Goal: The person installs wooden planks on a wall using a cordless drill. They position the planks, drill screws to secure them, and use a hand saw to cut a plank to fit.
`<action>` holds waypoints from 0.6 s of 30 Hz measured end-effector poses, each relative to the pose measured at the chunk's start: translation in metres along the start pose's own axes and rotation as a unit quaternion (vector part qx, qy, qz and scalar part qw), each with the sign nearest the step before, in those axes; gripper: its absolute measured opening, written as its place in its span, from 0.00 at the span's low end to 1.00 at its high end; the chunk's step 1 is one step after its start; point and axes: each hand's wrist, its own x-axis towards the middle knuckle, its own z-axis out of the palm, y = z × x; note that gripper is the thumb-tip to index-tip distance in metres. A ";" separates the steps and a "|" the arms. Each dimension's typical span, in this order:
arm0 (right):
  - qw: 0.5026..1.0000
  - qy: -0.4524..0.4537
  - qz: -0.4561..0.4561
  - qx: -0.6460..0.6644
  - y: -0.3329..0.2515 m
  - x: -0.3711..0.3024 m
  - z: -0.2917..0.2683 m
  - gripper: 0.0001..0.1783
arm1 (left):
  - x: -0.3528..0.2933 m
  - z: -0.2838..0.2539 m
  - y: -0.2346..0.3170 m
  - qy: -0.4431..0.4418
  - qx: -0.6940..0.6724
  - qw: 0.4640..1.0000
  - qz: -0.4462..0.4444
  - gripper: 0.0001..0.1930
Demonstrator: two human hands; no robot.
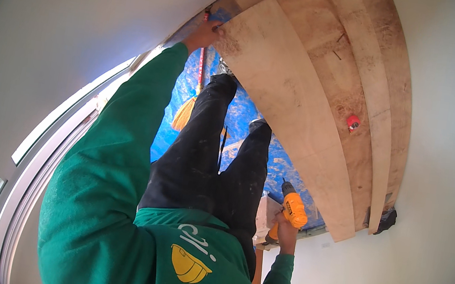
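Note:
My right hand (285, 233) is wrapped round the handle of an orange cordless drill (295, 210), its dark chuck and bit pointing away from me over the blue sheet. On the far left, my left hand (203, 35) has its fingers closed at the corner of a long plywood board (288, 92). How far they reach under the board is hidden. The board lies at a slant in front of my legs, its near end on the right, close to the drill.
Wider plywood sheets (340, 79) lie beyond the board, with a red tape measure (353, 122) on them. A straw broom (183, 113) rests on the dusty blue sheet (233, 104). Beside the drill is a white box (266, 218). A black bag-like thing (386, 220) sits by the right wall.

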 end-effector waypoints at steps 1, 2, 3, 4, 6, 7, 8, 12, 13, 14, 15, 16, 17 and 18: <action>1.000 0.001 -0.008 0.005 -0.001 0.001 -0.003 0.13 | 0.001 0.001 0.000 0.015 -0.005 0.999 0.030 0.26; 1.000 0.001 -0.005 -0.008 0.000 0.003 -0.007 0.13 | 0.002 0.002 0.000 0.022 -0.007 0.999 0.039 0.27; 1.000 -0.008 -0.003 -0.016 0.002 0.004 -0.010 0.13 | 0.004 0.003 -0.001 0.019 0.001 1.000 0.017 0.28; 0.999 0.002 0.008 -0.032 0.005 0.004 -0.012 0.13 | 0.005 0.005 -0.002 0.033 0.012 0.998 0.043 0.28; 1.000 -0.005 0.014 -0.005 0.014 0.006 -0.015 0.14 | 0.009 0.007 -0.006 0.050 0.049 0.996 0.047 0.29; 1.000 -0.002 0.024 0.012 0.019 0.007 -0.016 0.14 | 0.011 0.007 -0.008 0.042 0.030 0.998 0.037 0.29; 1.000 0.004 0.027 -0.007 0.024 0.008 -0.015 0.16 | 0.013 0.008 -0.010 0.033 0.005 0.999 0.037 0.29; 0.998 -0.014 0.039 -0.037 0.044 0.010 -0.009 0.20 | 0.015 0.005 -0.015 0.030 0.020 0.996 0.082 0.27; 0.999 -0.016 0.037 -0.028 0.047 0.011 -0.006 0.21 | 0.015 0.004 -0.014 0.020 0.011 0.997 0.075 0.28; 0.999 -0.027 0.035 -0.023 0.049 0.012 -0.003 0.21 | 0.016 0.002 -0.012 0.016 -0.005 0.998 0.064 0.28; 0.999 -0.032 0.032 -0.019 0.051 0.012 0.000 0.21 | 0.015 0.001 -0.011 0.001 -0.013 1.000 0.025 0.29; 0.999 -0.035 0.029 -0.015 0.052 0.013 0.004 0.21 | 0.015 0.000 -0.009 0.003 -0.022 0.999 0.037 0.29; 0.999 -0.040 0.031 -0.015 0.053 0.013 0.007 0.21 | 0.015 0.000 -0.007 -0.004 -0.022 0.999 0.029 0.29; 0.999 -0.037 0.024 -0.009 0.053 0.013 0.010 0.20 | 0.015 0.001 -0.006 -0.017 -0.018 1.000 0.011 0.29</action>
